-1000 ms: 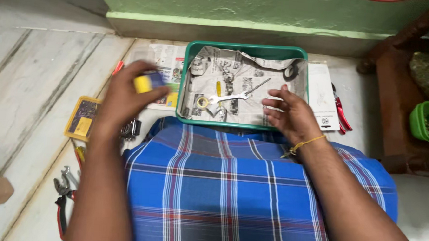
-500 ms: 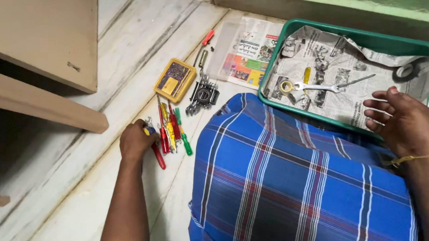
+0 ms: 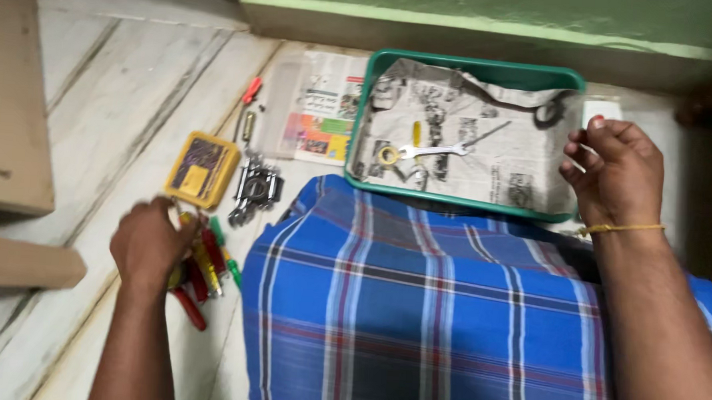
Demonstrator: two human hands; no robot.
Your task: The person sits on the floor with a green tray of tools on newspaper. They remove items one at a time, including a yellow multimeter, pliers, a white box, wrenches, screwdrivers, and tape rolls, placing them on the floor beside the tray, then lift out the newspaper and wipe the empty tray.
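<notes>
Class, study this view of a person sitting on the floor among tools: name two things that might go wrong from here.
The left hand reaches into a loose pile of screwdrivers on the floor; a tip might jab a finger, or some may roll away.

The right hand grips one edge of the green tray; a one-sided lift may tilt it, sliding the spanner across the newspaper lining.

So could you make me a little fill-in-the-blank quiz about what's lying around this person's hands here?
1. The left hand rests on a bunch of red, yellow and green ____.
2. The green tray is lined with ____.
3. The right hand touches the tray's ____ edge.
4. On the floor beside the left hand lies a small square box coloured ____.

Missing words: screwdrivers; newspaper; right; yellow
</notes>
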